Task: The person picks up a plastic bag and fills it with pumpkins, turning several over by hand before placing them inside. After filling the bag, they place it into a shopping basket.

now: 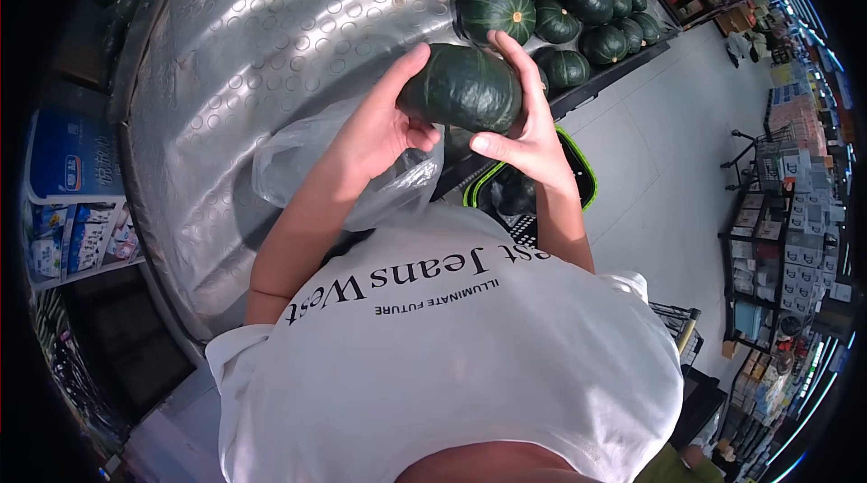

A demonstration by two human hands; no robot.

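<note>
Between my two hands I hold a dark green squash (pixel 465 88) above the edge of the metal display. My left hand (pixel 384 122) grips its left end, thumb or finger along the top and the other fingers curled below. My right hand (pixel 533 122) wraps round its right end. Under my left forearm lies a clear plastic bag (pixel 302 153) on the display. Several more green squashes (pixel 495 12) are piled just beyond my hands. Below my right hand sits a basket with a bright green rim (pixel 591 183), with something dark inside it.
The dimpled silver display surface (pixel 271 50) spreads to the left. Pale floor tiles (pixel 650 149) lie to the right, with a shopping cart (pixel 768 153) and stocked shelves (pixel 777 257) beyond. A blue box (pixel 72 153) stands at the far left.
</note>
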